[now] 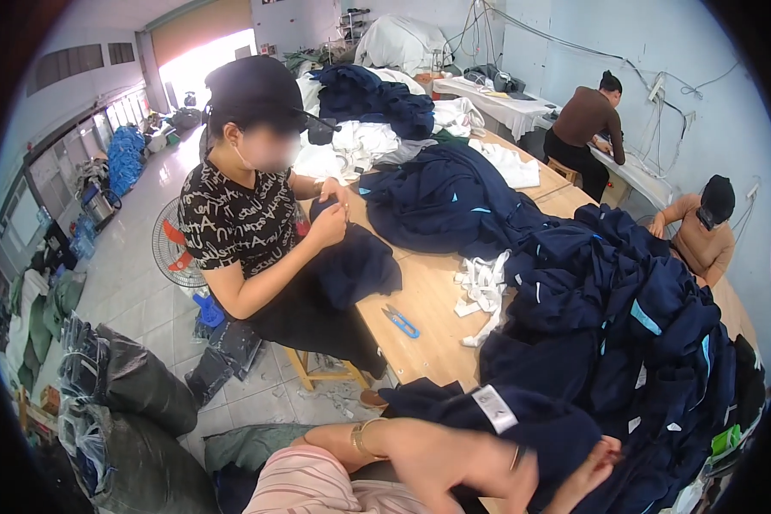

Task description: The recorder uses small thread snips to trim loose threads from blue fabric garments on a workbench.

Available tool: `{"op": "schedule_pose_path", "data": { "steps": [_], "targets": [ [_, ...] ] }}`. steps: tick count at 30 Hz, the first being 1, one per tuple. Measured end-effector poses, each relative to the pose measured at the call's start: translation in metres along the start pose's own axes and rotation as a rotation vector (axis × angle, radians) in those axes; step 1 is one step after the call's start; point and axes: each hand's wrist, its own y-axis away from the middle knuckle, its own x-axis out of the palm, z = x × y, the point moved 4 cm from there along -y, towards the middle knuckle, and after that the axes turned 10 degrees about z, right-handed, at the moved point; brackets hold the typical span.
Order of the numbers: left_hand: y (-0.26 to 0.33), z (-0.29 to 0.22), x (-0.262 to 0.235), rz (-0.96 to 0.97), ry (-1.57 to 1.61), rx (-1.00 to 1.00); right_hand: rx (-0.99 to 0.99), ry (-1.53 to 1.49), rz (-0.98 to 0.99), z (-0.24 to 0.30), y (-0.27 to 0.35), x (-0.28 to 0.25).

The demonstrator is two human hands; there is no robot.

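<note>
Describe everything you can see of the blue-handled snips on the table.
The snips have a bright blue, plastic-looking handle and greyish, metal-looking blades. They lie flat and slanted on the wooden tabletop, blades toward the picture's upper left, left of the white strips. No hand touches them. Whether they are open is unclear.

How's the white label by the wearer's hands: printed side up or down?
Up: dark printing shows on the white label, which lies on navy fabric near the left hand.
</note>
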Motion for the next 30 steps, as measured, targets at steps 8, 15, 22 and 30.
{"op": "schedule_pose_path", "data": {
  "steps": [8, 15, 22, 30],
  "targets": [
    [0.02, 0.019, 0.046, 0.482, 0.574, 0.098, 0.242, 0.066, 0.271, -0.031, 0.035, 0.044],
    [0.007, 0.029, 0.044, 0.546, 0.673, 0.23, 0.266, 0.063, 0.247, -0.019, 0.029, 0.042],
    [-0.003, 0.027, 0.038, 0.452, 0.653, 0.247, 0.284, 0.019, 0.269, -0.023, 0.035, 0.043],
    [-0.001, 0.022, 0.035, 0.365, 0.691, 0.285, 0.291, 0.009, 0.283, -0.023, 0.035, 0.043]
  ]
}}
